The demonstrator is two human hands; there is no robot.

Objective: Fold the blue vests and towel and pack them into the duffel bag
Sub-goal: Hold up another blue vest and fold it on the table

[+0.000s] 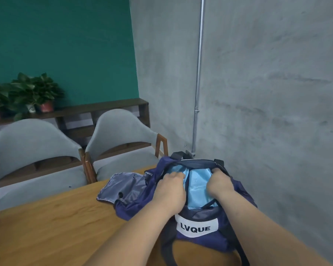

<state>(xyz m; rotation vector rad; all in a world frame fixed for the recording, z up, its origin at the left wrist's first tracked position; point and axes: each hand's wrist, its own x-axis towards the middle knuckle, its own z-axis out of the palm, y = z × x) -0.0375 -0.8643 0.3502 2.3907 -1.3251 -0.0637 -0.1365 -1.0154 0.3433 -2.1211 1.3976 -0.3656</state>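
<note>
You've got a big grey concrete wall (267,83) on your right and a teal wall (65,45) off to the left, so you're basically tucked into the corner here. A wooden table (46,227) runs across the lower part of the view. Behind it are two grey padded chairs, one on the left (33,137) and one beside it (119,127), with a dark wooden shelf (104,108) against the teal wall. The navy duffel bag (210,241) sits on the table's right end, close to the concrete wall. It's unzipped, and its grey-lined flap (121,186) is flopped out flat on the tabletop to the left. Both your forearms reach into the opening. Your left hand (171,191) has its fingers curled down onto the light blue fabric (197,187) inside the bag. Your right hand (220,184) is curled over the fabric's right side, right up against the bag's rim, fingertips out of sight. Can't tell if that fabric is a vest or the towel, honestly. A white LVQUE label (197,227) faces you on the near end of the bag. There are also some potted plants (33,91) on the shelf and a thin metal pipe (199,64) running down the concrete wall.
</note>
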